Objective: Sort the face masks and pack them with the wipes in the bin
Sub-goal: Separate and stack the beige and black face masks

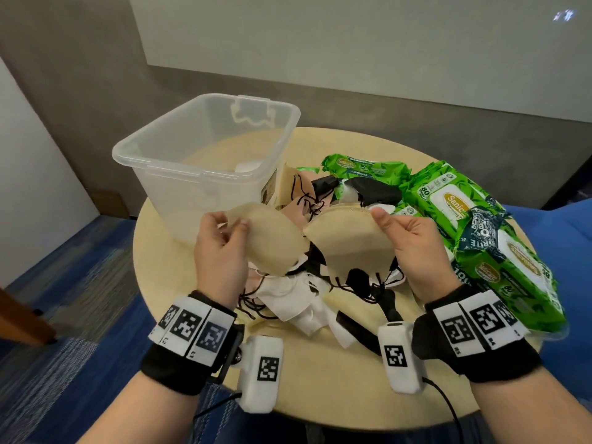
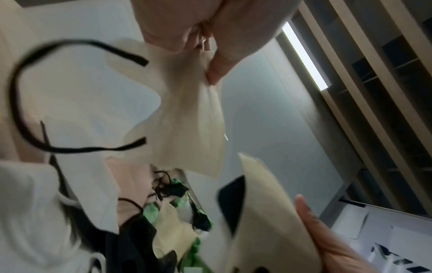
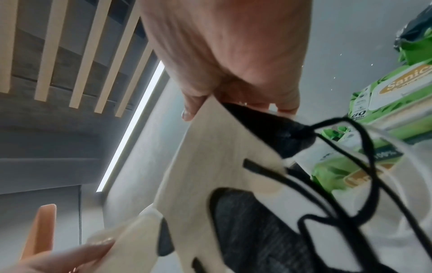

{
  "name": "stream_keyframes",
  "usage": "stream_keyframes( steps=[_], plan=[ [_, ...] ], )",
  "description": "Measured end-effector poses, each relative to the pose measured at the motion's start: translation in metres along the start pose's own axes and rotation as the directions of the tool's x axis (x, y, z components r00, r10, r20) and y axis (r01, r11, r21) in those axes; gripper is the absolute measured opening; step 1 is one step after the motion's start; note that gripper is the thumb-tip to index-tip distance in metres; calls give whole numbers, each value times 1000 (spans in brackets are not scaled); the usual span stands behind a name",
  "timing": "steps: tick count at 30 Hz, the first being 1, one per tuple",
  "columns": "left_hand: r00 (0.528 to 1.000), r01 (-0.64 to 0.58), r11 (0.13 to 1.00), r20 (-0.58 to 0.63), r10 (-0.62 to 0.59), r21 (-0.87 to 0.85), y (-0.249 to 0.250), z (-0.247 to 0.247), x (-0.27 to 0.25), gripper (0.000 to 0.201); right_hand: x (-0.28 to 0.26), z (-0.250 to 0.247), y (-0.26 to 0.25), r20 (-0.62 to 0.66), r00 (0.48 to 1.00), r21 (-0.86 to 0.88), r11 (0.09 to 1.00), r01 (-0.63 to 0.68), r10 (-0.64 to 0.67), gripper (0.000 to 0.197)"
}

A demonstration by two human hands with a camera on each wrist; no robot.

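Left hand (image 1: 221,248) and right hand (image 1: 413,248) each pinch a beige mask (image 1: 272,241), apparently pairing colours. The clear bin (image 1: 179,168) waits at eleven o'clock.

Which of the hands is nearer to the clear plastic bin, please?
Left. The left hand is just in front of the clear plastic bin; the right hand is over toward the green wipes packs.

Matt beige cloth masks (image 1: 272,241); clear smooth plastic bin (image 1: 179,161); glossy green wipe packs (image 1: 448,200); matt wood table (image 1: 320,389).
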State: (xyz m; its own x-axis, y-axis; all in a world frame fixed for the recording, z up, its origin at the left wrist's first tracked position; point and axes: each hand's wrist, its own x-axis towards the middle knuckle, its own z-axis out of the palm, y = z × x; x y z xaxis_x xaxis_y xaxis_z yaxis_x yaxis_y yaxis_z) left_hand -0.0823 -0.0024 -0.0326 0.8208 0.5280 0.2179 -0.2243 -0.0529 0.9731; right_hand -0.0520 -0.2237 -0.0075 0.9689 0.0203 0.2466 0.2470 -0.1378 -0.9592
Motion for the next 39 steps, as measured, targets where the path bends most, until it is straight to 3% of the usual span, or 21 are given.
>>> stream_keyframes(
  steps=[4, 8, 11, 14, 17, 20, 22, 25, 28, 32, 36, 39],
  plan=[
    [990, -131, 980, -27, 136, 148, 2, -4, -2, 30, 1, -1, -3, 13, 999, 4, 999, 34, -34, 96],
    [976, -203, 958, 124, 181, 203, 2, 5, -6, 40, 1, 6, -4, 49, 998, 82, 996, 25, -29, 78],
    [975, -125, 980, 202, 92, 156, 1, 11, -7, 50, 1, 9, -6, 50, 999, 89, 996, -9, 4, 56],
    [966, -24, 998, 257, 6, 66, 5, 17, -8, 42, 1, 10, -5, 57, 997, 129, 990, -54, 47, 52],
    [934, 91, 992, 353, -53, -92, 12, 20, -13, 21, 1, 12, -5, 57, 995, 153, 984, -89, 81, 68],
    [889, 74, 979, 457, 22, -191, 14, 22, -20, 49, -1, 19, -6, 53, 996, 188, 979, -79, 70, 79],
    [872, 108, 965, 489, 23, -238, 16, 26, -27, 49, -2, 25, -6, 53, 995, 218, 972, -92, 82, 75],
    [900, 190, 937, 432, -48, -292, 16, 33, -33, 35, -4, 35, -3, 25, 995, 210, 973, -95, 92, 68],
    [928, 159, 942, 370, -41, -295, 12, 36, -32, 29, -6, 40, -2, -16, 995, 184, 978, -98, 103, 62],
    [963, 91, 960, 270, -17, -264, 10, 32, -24, 17, -3, 31, 2, -50, 995, 52, 995, -80, 83, 70],
    [980, 61, 965, 198, -10, -253, 9, 25, -17, 23, 4, 10, 8, -150, 988, -242, 968, -69, 33, 34],
    [972, 15, 971, 229, 41, -237, 12, 19, -16, 43, 9, -3, 4, -179, 980, -375, 927, 13, -86, 17]
  ],
)
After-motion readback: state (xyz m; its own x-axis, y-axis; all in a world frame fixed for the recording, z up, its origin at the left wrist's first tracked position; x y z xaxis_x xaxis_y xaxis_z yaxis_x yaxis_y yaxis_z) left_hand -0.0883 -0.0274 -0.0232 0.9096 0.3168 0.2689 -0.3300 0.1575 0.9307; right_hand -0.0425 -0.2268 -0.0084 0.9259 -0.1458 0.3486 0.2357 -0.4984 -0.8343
